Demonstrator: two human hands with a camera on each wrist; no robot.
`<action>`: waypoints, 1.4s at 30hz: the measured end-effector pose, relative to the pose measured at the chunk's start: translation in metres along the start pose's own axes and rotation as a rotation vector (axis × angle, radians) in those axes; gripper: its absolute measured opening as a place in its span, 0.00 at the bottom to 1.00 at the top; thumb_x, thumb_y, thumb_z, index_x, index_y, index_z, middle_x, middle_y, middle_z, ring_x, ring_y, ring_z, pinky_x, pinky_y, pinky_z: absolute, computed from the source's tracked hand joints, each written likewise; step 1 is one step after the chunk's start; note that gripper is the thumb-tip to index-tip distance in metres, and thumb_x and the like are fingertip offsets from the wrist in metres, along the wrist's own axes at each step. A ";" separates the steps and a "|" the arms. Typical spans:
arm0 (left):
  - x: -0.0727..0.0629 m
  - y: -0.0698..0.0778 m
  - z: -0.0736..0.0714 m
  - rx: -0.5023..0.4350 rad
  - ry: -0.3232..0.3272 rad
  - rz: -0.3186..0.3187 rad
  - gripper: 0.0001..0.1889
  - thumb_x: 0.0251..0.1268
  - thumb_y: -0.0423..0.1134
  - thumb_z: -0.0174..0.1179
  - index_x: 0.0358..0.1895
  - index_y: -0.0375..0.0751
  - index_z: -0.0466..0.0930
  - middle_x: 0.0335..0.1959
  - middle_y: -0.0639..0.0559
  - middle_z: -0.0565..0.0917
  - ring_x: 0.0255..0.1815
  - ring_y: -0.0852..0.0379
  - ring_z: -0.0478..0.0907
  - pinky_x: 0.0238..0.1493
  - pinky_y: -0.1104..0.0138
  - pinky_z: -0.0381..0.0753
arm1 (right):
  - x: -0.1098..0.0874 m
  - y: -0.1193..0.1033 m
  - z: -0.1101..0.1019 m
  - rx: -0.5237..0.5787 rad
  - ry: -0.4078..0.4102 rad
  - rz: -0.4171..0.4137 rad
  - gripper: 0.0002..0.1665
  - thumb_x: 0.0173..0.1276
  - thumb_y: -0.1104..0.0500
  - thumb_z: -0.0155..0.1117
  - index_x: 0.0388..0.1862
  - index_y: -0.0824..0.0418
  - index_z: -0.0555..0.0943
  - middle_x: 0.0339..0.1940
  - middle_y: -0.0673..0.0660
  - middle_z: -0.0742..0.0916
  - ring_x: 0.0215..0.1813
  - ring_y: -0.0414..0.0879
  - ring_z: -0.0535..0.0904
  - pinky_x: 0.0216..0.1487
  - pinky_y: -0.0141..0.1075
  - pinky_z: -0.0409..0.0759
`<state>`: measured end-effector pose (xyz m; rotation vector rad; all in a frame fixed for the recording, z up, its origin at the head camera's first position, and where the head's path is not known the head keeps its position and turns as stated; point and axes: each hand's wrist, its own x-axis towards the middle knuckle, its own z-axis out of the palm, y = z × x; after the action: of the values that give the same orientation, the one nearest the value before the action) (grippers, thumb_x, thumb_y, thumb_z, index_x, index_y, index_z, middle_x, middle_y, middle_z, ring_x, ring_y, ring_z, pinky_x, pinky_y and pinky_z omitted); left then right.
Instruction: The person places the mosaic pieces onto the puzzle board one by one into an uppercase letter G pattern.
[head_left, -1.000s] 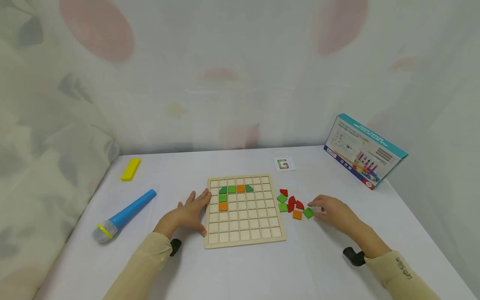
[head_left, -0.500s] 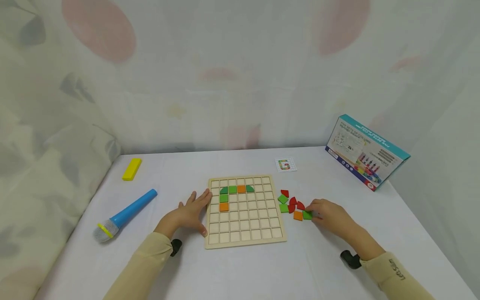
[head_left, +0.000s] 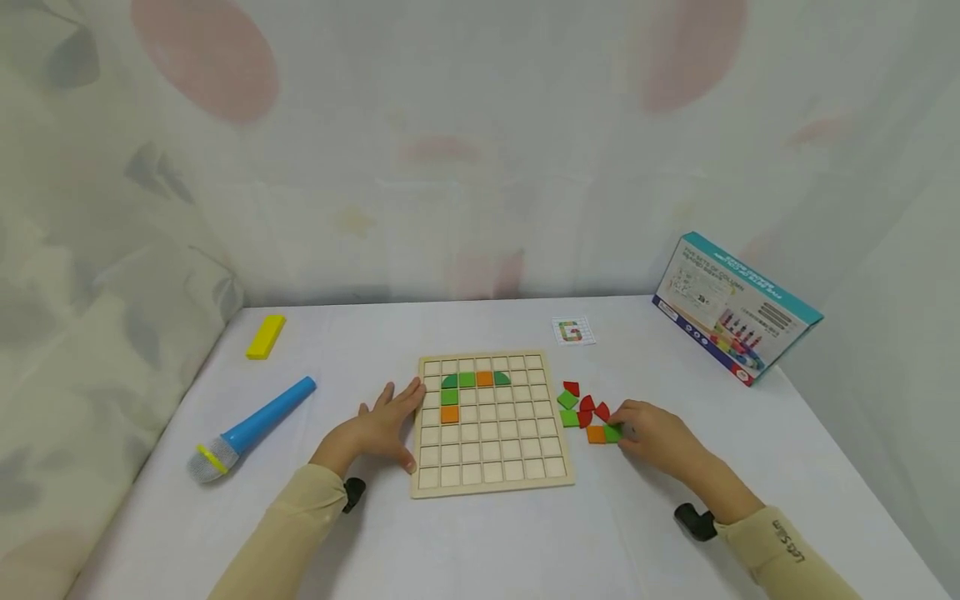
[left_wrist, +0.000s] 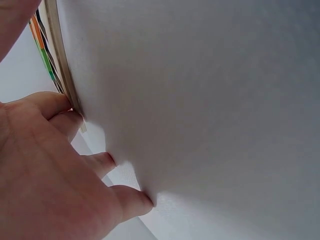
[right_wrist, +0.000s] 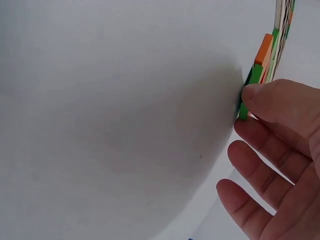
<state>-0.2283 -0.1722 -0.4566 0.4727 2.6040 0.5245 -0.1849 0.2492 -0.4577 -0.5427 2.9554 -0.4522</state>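
Note:
A wooden grid board lies mid-table with several green and orange tiles set in its upper left cells. My left hand rests at the board's left edge, fingers spread; the left wrist view shows some fingertips against the edge and others on the cloth. To the right of the board, my right hand pinches a green square tile between thumb and index finger. That tile touches an orange square tile. Close by lie loose red quarter-round tiles and other green squares.
A small pattern card lies behind the board. At the back right stands a printed box. A blue toy microphone and a yellow block lie on the left of the white-covered table.
My right hand has moved left and taken the green square tile between its fingers, turning it and bringing it against the orange tile. The left hand stays at the board's edge.

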 end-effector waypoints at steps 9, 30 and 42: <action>-0.003 0.006 -0.003 -0.002 -0.002 -0.012 0.66 0.25 0.46 0.78 0.74 0.46 0.44 0.75 0.51 0.40 0.72 0.38 0.28 0.58 0.30 0.33 | 0.006 -0.008 -0.012 0.019 0.048 -0.016 0.15 0.50 0.60 0.73 0.39 0.56 0.83 0.37 0.48 0.83 0.39 0.43 0.78 0.43 0.40 0.80; 0.000 0.001 0.001 -0.020 -0.016 -0.025 0.65 0.26 0.47 0.78 0.74 0.48 0.44 0.75 0.53 0.38 0.73 0.39 0.28 0.59 0.31 0.32 | 0.094 -0.162 0.030 0.030 0.048 -0.316 0.14 0.55 0.58 0.68 0.42 0.56 0.83 0.38 0.47 0.82 0.39 0.38 0.77 0.37 0.30 0.77; 0.002 -0.003 0.001 -0.013 -0.019 -0.009 0.66 0.25 0.47 0.78 0.74 0.49 0.42 0.75 0.53 0.38 0.72 0.39 0.26 0.58 0.30 0.32 | 0.103 -0.185 0.048 -0.065 0.032 -0.319 0.13 0.54 0.60 0.68 0.41 0.55 0.85 0.34 0.45 0.81 0.33 0.35 0.73 0.33 0.28 0.74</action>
<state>-0.2301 -0.1741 -0.4596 0.4591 2.5823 0.5313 -0.2122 0.0335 -0.4512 -1.0308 2.9283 -0.3956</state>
